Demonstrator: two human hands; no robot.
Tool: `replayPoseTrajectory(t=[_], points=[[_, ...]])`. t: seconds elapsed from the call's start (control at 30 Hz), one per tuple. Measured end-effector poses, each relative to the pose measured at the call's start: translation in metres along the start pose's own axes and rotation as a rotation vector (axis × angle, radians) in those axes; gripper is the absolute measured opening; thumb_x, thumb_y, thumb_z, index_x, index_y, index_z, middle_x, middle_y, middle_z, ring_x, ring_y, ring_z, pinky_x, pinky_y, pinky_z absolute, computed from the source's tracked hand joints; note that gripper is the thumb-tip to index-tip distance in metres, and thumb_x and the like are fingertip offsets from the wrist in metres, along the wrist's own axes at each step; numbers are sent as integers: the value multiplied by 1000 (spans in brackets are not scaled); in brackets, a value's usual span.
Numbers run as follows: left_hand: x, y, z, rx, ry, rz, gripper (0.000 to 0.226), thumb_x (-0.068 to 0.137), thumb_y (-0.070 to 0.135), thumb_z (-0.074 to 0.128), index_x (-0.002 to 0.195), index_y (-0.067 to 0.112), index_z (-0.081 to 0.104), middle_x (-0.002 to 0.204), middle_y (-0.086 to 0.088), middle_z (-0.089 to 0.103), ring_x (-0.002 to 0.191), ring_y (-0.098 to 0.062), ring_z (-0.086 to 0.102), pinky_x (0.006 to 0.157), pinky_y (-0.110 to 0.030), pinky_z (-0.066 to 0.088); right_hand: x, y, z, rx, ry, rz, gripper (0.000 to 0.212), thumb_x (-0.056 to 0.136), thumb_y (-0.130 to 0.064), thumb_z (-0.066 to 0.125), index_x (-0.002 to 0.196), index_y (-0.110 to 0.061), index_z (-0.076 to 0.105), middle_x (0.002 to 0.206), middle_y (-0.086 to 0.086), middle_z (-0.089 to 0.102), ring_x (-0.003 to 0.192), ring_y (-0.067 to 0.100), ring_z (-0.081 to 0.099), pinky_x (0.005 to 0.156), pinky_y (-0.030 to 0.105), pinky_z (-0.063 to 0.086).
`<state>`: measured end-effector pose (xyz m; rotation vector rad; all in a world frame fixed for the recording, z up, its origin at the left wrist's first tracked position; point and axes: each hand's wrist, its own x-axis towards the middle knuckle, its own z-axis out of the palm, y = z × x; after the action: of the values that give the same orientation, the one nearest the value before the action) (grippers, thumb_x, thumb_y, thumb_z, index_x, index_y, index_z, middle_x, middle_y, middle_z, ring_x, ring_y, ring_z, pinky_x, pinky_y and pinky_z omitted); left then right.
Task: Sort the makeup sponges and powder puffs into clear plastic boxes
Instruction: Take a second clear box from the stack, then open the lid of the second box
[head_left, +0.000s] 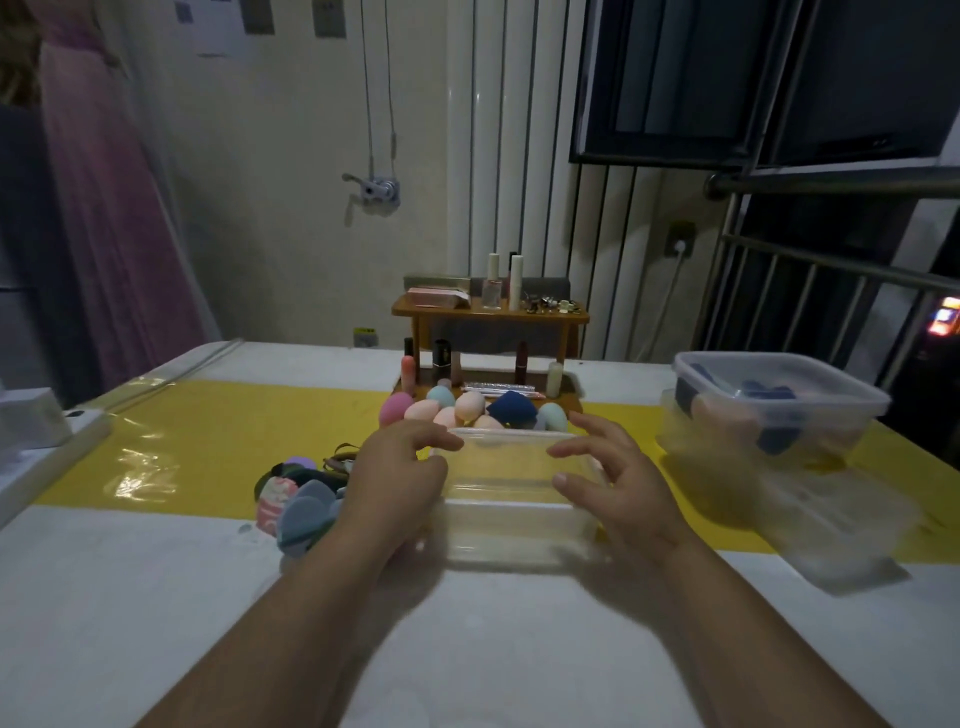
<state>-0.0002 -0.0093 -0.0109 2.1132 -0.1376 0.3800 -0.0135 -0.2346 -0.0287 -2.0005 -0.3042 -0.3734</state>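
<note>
The light was dim. Glare streaked the yellow strip near the desk's left edge. The clear boxes by its right edge were motion-blurred, and wide-angle distortion bowed the frame's edges.

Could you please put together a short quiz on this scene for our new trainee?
1. True or false: the clear box held between the left hand and the right hand already contains sponges.
2. Where does the pile of powder puffs lie? A) left of the left hand B) right of the right hand C) inside the clear box
3. Fill in: the lidded box stands on the person's ___ side.
Key: 1 false; 2 A; 3 right.
</note>
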Motion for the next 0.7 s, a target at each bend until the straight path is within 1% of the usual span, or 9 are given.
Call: replayPoseTrajectory(t=[0.07,0.1,0.13,0.2,0.27,0.33,0.47,0.57,0.7], points=[[-3,-1,0,65,-74,195,18,88,24,63,101,29,75,120,12,64,115,-5,50,95,-29,39,-1,1,0,-28,40,11,17,83,-19,77,88,-35,74,135,-17,49,130,2,43,101,30,37],[-4,0,0,128,-148,260,23,85,43,63,104,33,73,118,18,62,114,-2,47,98,-32,39,-1,0,0,-55,49,4,17,84,-18,76,87,-35,74,132,-16,51,128,4,44,99,31,39],[-5,0,-2,211,-224,308,39,78,62,59,108,38,69,118,23,59,114,1,46,100,-34,38,-2,0,1,-88,56,-8,16,85,-19,75,85,-35,75,129,-17,54,126,4,46,96,30,40],[-4,-2,-5,384,-323,374,62,65,79,57,116,45,61,124,28,53,119,2,40,105,-35,35,-3,0,0,-147,66,-43,11,84,-26,75,84,-38,75,122,-23,57,122,2,46,90,28,40],[-2,-3,-7,481,-368,410,67,64,73,69,124,47,53,134,27,46,127,0,34,109,-37,32,-4,-2,-2,-199,25,-47,14,76,-42,80,88,-43,72,121,-28,56,123,-1,43,96,28,37],[-5,-1,-5,536,-360,434,66,69,60,77,127,45,49,138,23,43,129,-4,32,111,-35,31,-3,-3,-6,-287,-85,-19,39,62,-54,84,94,-48,64,125,-31,51,127,-2,36,104,26,32],[-9,-2,-5,496,-293,525,57,71,46,81,118,45,49,134,22,40,120,-4,37,95,-21,36,-4,-8,-7,-506,-275,29,74,58,-39,91,113,-50,44,132,-30,31,130,-6,15,106,21,22],[-7,-9,-9,464,-282,576,48,74,42,80,107,48,45,130,23,43,113,-2,41,86,-16,37,-6,-10,-5,-566,-248,-38,71,65,-36,88,119,-51,44,129,-31,32,131,-3,17,112,24,23],[-1,-14,-6,416,-167,637,47,81,35,75,125,28,61,131,8,56,120,-12,49,94,-24,41,-7,-7,-6,-378,-97,-62,63,74,-27,84,127,-46,54,132,-32,41,140,-1,25,118,34,26]])
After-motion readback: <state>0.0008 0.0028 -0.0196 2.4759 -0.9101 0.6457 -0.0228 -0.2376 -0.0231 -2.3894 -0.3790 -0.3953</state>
